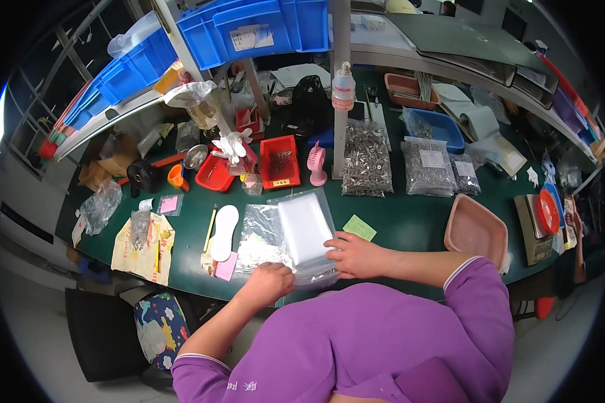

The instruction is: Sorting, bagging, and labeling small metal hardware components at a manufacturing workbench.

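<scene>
A clear plastic bag (318, 271) with a stack of white sheets or white bags (304, 228) in or on it lies on the green table in front of me. My left hand (270, 282) is closed at the near left corner of the bag, its fingertips bent under and partly hidden. At the right edge, the curled fingers of my right hand (349, 256) grip the bag. A flat silvery-clear plastic bag (258, 232) lies just left of the white stack. Beyond my right hand sits a green paper note (360, 228).
Left of the bags are a white insole-shaped piece (224, 233) and a pink note (226, 266). Red bins (279, 163) and a pink handheld fan (316, 164) stand behind. Bags of metal parts (367, 160) lie back right, near a pink tray (476, 230). A shelf with blue bins (255, 30) hangs over.
</scene>
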A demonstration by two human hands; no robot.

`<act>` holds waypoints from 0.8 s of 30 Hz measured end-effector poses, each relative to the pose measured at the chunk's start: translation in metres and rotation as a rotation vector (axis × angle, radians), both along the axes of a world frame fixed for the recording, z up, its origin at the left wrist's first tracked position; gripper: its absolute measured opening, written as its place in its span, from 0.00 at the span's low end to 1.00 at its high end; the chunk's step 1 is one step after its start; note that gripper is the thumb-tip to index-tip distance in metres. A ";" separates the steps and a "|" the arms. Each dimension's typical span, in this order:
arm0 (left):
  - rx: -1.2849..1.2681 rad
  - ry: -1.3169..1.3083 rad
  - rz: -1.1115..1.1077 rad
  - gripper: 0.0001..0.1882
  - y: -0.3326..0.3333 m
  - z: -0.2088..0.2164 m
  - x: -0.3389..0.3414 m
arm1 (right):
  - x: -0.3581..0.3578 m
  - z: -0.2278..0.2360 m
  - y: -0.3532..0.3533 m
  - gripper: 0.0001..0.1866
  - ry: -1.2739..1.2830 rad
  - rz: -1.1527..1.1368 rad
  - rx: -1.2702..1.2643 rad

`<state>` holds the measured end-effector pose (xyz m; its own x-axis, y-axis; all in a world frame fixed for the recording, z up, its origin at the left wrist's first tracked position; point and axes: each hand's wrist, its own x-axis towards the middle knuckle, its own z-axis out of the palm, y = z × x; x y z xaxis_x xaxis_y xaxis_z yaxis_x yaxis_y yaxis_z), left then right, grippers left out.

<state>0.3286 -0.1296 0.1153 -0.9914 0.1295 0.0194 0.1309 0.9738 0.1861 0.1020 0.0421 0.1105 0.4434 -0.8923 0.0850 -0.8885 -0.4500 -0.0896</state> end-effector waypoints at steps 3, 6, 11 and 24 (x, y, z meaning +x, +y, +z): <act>0.085 0.064 0.063 0.12 0.004 0.011 0.007 | -0.005 0.009 -0.001 0.11 -0.116 0.004 0.009; 0.172 0.064 0.087 0.12 0.003 -0.019 0.016 | -0.020 0.037 -0.026 0.11 -0.335 -0.061 0.048; 0.264 0.087 0.215 0.12 0.012 -0.028 0.012 | -0.089 0.067 -0.153 0.13 -0.630 -0.428 -0.158; 0.311 0.764 1.367 0.07 -0.149 -0.152 0.126 | 0.047 0.008 -0.403 0.49 -1.245 -0.629 0.427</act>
